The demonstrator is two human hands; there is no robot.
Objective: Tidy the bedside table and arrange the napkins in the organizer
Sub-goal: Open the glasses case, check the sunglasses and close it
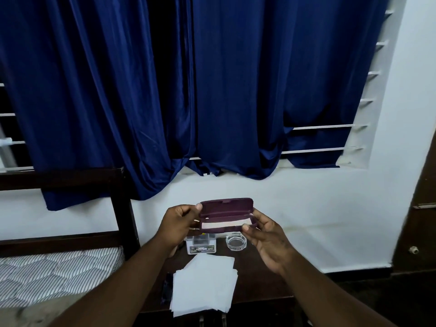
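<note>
Two forearms enter from bottom edge, both bare to the frame edge; no sleeve in view on either. Left hand [175,226] and right hand [266,241] both bare: no gloves. No ring, watch or band shows on the visible fingers or wrists. Nails short, unpainted; thumbnail plain on each hand. Faint dark mark on back of right hand, too blurred to tell what it is.

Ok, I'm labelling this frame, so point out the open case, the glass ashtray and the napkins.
case [226,205]: head view, inside of its raised lid.
glass ashtray [236,243]: head view, middle of the dish.
napkins [204,283]: head view, top sheet of the loose pile.
</note>
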